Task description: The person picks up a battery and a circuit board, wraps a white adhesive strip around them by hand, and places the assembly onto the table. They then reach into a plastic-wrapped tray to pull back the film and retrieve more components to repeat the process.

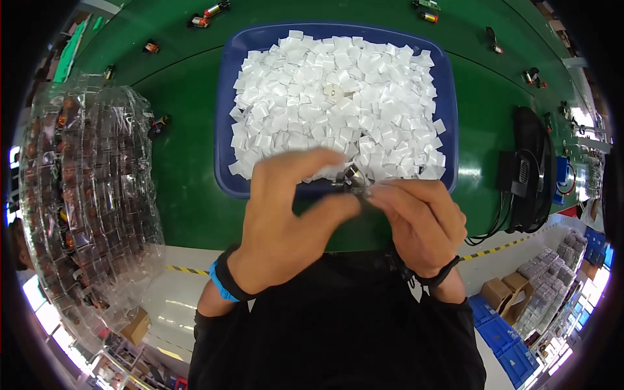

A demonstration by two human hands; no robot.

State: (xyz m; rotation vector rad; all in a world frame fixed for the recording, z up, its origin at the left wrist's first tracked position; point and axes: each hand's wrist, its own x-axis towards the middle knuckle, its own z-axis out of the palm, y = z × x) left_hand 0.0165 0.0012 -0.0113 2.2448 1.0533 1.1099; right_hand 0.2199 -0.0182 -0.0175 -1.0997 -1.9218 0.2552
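Note:
My right hand (424, 220) pinches a small dark part (353, 175) with thin wires between thumb and fingertips; motion blurs its exact kind. Around the part's left side, my left hand (286, 218) is open, thumb and index finger spread apart, with a gap between them and the part. Both hands are over the near rim of a blue plastic tub (224, 117). The tub is heaped with small white square pieces (305, 84). A beige piece (333, 93) lies on top of the heap.
A stack of clear plastic trays (91, 188) holding small parts stands at the left. Small motor-like parts (200, 22) lie scattered along the green table (185, 136). A black case (530, 149) and a black box with cables (513, 174) are at the right.

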